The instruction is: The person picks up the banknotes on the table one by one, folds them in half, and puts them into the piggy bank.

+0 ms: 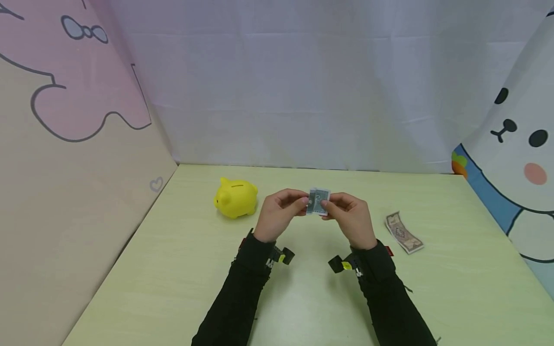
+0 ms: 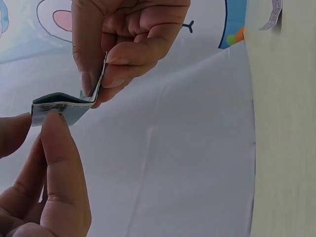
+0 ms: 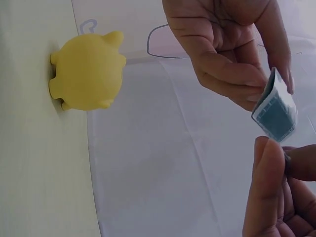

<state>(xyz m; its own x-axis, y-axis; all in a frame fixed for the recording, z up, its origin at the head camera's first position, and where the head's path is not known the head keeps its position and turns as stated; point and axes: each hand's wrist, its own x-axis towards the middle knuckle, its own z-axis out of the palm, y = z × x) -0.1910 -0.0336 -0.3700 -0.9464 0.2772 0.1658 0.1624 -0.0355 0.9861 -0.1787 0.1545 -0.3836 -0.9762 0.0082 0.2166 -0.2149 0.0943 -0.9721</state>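
While pinching folded blue-green banknote [image 1: 317, 198] at opposite ends with left hand [image 1: 277, 215] and right hand [image 1: 352, 218], seems to control creases above tabletop [image 1: 311, 298].

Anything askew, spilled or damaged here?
Nothing spilled or visibly damaged. Slightly odd: the brownish banknote beyond the right hand lies slanted and curled, not flat. The yellow piggy bank stands upright; the greenish note, also pinched by the left hand, is folded.

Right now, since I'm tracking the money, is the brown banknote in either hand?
No, the brown banknote lies on the table to the right of the right hand.
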